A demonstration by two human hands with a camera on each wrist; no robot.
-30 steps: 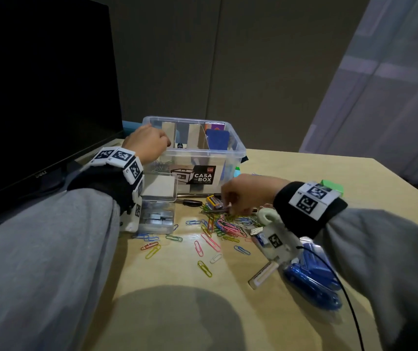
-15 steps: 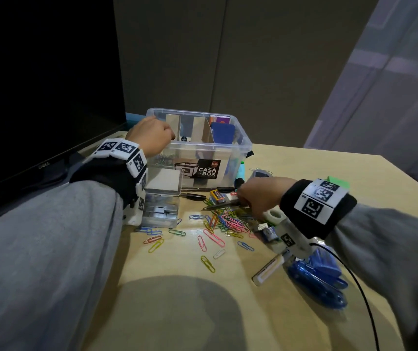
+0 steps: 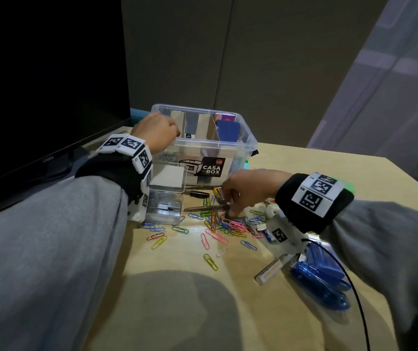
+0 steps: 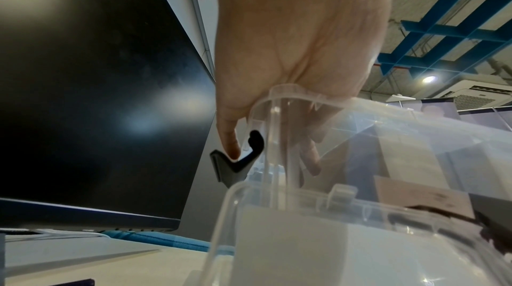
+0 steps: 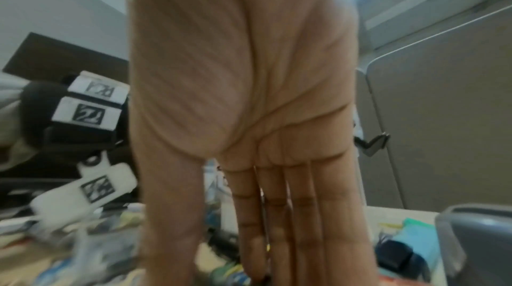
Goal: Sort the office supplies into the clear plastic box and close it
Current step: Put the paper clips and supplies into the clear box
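The clear plastic box with a CASA BOX label stands open at the back of the desk, cardboard dividers and a blue card inside. My left hand grips its left corner rim: the fingers hook inside the wall and the thumb presses the black latch outside. Further right, my right hand reaches down with straight fingers onto a pen at the edge of the coloured paper clip pile. What the fingertips touch is hidden.
A small clear case of staples sits open beside the box. A black pen, a tape roll, a white marker and blue plastic pieces lie around. A dark monitor stands left.
My right hand has slid back left over the clip pile and lowered its fingers to the pen. The left hand has kept its hold on the box rim.
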